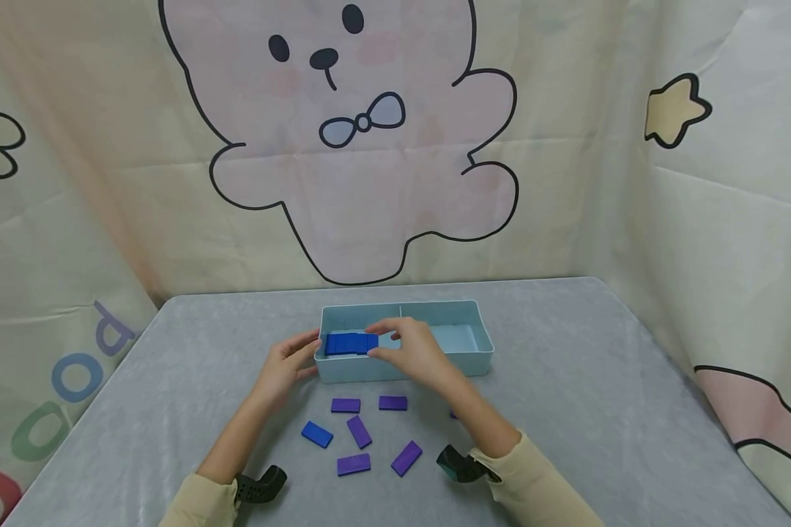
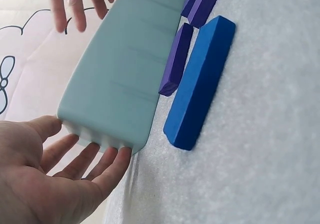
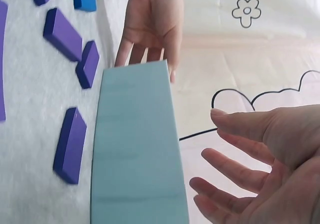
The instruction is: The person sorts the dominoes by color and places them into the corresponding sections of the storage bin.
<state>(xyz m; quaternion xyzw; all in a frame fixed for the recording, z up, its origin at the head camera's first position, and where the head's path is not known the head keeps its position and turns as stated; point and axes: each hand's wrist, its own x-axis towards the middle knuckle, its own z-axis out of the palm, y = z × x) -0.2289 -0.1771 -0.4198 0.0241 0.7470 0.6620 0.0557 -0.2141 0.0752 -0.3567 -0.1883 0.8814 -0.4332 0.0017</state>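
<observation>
A pale blue-green box (image 1: 435, 364) with a divider stands toward the back of the table. My left hand (image 1: 281, 369) holds its left end, thumb at the rim and fingers spread down the end wall, as the left wrist view shows. Blue blocks (image 1: 346, 344) lie side by side in the left compartment. Over that compartment is my right hand (image 1: 418, 351), its thumb tip right at the right end of the blue blocks. In the right wrist view, the right hand's thumb and fingers (image 3: 232, 169) are apart with nothing between them.
In front of the box, several purple blocks (image 1: 354, 465) lie scattered on the grey cloth, with one blue block (image 1: 317, 435) at their left. Another purple block (image 1: 453, 414) is mostly hidden by the right forearm. A printed curtain (image 1: 554, 183) hangs behind the table.
</observation>
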